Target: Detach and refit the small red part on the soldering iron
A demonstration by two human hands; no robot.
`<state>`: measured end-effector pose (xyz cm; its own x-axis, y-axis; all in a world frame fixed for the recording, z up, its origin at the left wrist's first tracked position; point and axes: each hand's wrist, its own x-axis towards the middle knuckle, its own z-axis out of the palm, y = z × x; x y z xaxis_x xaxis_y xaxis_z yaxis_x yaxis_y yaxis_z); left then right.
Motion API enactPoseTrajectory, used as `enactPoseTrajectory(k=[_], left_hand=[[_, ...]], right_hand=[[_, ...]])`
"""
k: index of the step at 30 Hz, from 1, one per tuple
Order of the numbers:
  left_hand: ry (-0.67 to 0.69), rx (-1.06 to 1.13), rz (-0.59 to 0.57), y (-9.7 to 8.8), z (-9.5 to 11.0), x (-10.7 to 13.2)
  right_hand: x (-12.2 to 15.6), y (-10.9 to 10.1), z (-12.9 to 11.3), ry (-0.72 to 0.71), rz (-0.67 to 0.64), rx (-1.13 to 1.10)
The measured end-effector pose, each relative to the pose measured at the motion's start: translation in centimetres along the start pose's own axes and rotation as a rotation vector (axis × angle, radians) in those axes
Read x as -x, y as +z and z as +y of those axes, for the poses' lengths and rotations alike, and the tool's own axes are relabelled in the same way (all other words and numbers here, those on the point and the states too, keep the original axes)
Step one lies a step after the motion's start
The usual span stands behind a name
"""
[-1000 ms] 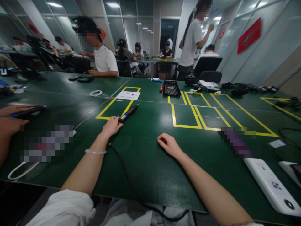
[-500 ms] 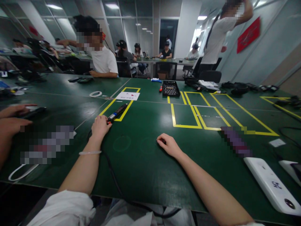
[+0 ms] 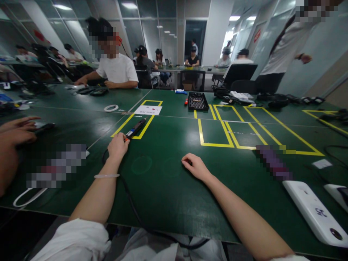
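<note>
The room is fairly dim, lit by white ceiling lights (image 3: 129,5) beyond the table (image 3: 168,203). Pale glare sheens its middle; beneath its near edge lies deep shadow. On the table, the left hand (image 3: 118,146) and right hand (image 3: 198,167) look reasonably sharp. People (image 3: 192,61) far past it appear soft, and wide-angle distortion tilts the wall (image 3: 323,69) to its right.

Office-like workroom: near are a corded tool (image 3: 136,127) and a large green table (image 3: 165,203) marked out with yellow tape (image 3: 217,145); beyond, people (image 3: 192,60) sit at far tables (image 3: 175,68) among black chairs (image 3: 240,74), with glass panels (image 3: 148,34) behind and white lights (image 3: 234,18) above.
</note>
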<state>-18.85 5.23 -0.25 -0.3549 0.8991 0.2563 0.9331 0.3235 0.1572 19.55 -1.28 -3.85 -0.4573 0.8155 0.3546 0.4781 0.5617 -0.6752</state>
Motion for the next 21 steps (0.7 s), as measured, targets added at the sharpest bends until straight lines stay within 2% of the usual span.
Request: enactPoseTrajectory(k=[5, 16, 21], left_hand=[[0.019, 0.039, 0.071, 0.9, -0.2, 0.0], [-0.078, 0.117, 0.089, 1.7, -0.2, -0.3], [-0.008, 0.104, 0.113, 1.8, -0.2, 0.1]], right_hand=[[0.1, 0.0, 0.0, 0.003, -0.002, -0.001], [0.3, -0.1, 0.4, -0.005, -0.009, 0.008], [0.3, -0.3, 0.4, -0.006, -0.017, 0.014]])
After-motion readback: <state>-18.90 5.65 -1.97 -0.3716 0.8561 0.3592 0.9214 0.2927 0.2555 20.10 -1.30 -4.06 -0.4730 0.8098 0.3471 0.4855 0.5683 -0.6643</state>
